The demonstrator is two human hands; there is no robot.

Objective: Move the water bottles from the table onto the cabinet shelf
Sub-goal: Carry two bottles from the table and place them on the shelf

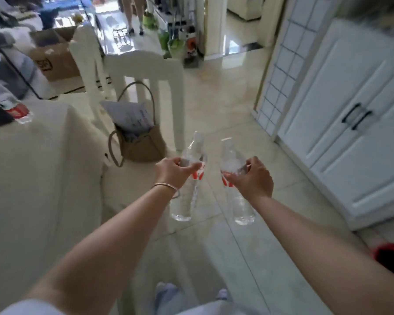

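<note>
My left hand [172, 170] grips a clear water bottle [187, 201] with a red label around its upper body. My right hand [254, 176] grips a second, like bottle [242, 209]. Both bottles hang upright over the tiled floor, side by side and apart. The table [32, 155] with a cream cloth lies at the left; another bottle with a red label [15, 106] lies on its far left part. The white cabinet [355, 123] stands at the right with its doors closed and black handles [357, 115]. No shelf is visible.
A white chair [143, 67] stands ahead beside the table, with a tan bag [139, 137] on its seat. A cardboard box [55, 57] sits on the floor beyond. A person's legs [132, 14] are at the far end. A red object [391, 258] is at the lower right.
</note>
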